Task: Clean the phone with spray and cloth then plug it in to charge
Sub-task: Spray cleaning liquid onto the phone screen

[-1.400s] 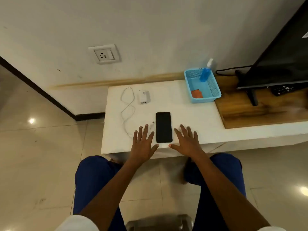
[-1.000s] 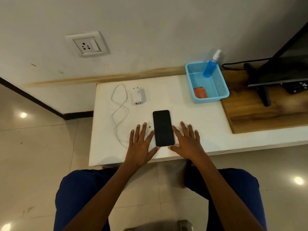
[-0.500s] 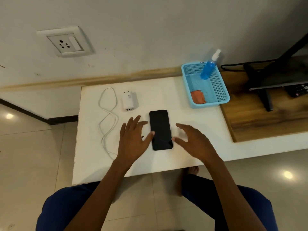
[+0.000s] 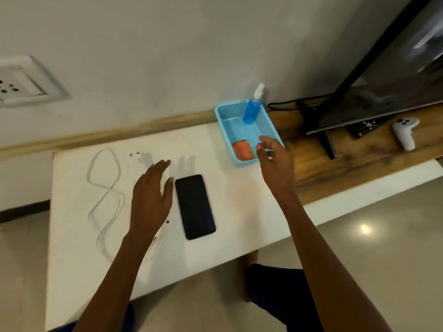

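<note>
Orange cloth (image 4: pixel 242 150) lies in the blue basket (image 4: pixel 229 110) beside the spray (image 4: pixel 252 110); right hand (image 4: pixel 275 161) reaches there, fingers loosely apart, while left hand (image 4: pixel 151 196) hovers spread beside the phone (image 4: pixel 195 206)

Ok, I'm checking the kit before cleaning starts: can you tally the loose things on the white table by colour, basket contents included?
Blue: 2, the basket and the spray bottle
Orange: 1, the cloth
White: 2, the cable and the charger plug
Black: 1, the phone
Total: 6
</note>
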